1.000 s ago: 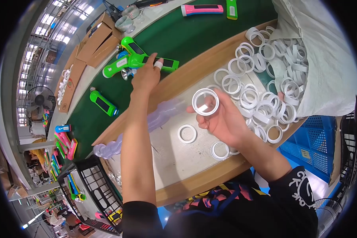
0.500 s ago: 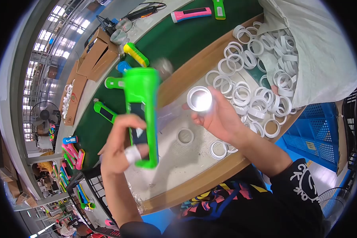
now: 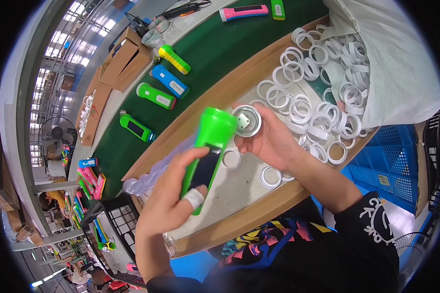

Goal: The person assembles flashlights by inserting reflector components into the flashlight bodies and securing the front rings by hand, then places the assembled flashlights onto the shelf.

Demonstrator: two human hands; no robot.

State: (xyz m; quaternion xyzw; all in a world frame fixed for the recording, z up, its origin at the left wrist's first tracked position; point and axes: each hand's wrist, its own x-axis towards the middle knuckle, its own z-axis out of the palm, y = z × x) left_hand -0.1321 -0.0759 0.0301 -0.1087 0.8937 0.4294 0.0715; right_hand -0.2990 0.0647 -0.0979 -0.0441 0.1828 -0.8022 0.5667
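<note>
My left hand [image 3: 168, 195], with white tape on one finger, is wrapped round a green flashlight [image 3: 208, 151] with a dark panel. Its wide head points up and touches or nearly touches a white ring [image 3: 248, 120] in my right hand [image 3: 274, 139]. Inside that ring sits a silver reflector with a pale square plate in its middle. Below the flashlight's head, a loose white ring [image 3: 231, 158] lies on the tray. Another white ring [image 3: 270, 177] rests near the tray's front edge.
Many white rings [image 3: 322, 117] spill from a pale sack [image 3: 391, 63] at the right. Several flashlights lie on the green belt [image 3: 205, 58] beyond the wooden tray edge [image 3: 200, 244]. Clear plastic lenses [image 3: 146, 180] line the tray's left side. A blue crate [image 3: 388, 166] stands right.
My left hand has picked the green flashlight off the belt and brought it to the right hand. A silver reflector now shows in the right hand's ring.
</note>
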